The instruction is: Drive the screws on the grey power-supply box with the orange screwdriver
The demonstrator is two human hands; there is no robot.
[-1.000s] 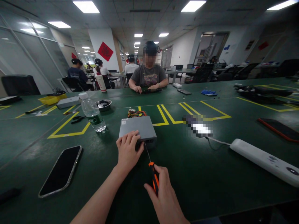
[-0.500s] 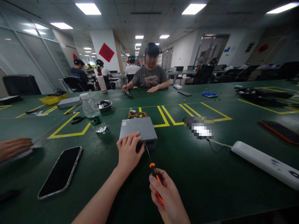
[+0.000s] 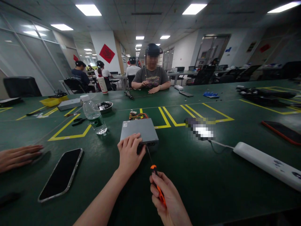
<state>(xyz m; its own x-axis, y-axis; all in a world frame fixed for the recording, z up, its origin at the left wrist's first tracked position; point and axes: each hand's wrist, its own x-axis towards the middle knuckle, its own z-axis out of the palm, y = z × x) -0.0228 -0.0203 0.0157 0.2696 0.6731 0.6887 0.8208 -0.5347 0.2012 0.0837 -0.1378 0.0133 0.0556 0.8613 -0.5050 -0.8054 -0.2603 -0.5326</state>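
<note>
A grey metal computer power supply (image 3: pixel 143 127) lies on the green table, with a bundle of coloured wires (image 3: pixel 139 116) behind it. My left hand (image 3: pixel 129 150) grips its near left corner, fingers flat over the top and thumb against the near side. An orange and black screwdriver (image 3: pixel 154 169) is held by the handle in my right hand (image 3: pixel 166 196). Its thin shaft points away from me, and the tip meets the near face of the power supply beside my left thumb. The exact spot under the tip is too small to make out.
Left of the power supply stand a water bottle (image 3: pixel 94 116) and a metal bowl (image 3: pixel 104 107); a phone (image 3: pixel 61 174) lies nearer. Another person's hand (image 3: pixel 20 157) rests at the left edge. A white power strip (image 3: pixel 265 163) lies right. A person (image 3: pixel 151 75) sits opposite.
My right fingers have shifted slightly around the screwdriver handle; the left hand and power supply stay put. The neighbour's hand moved right and nearer. The person opposite let go of a dark object.
</note>
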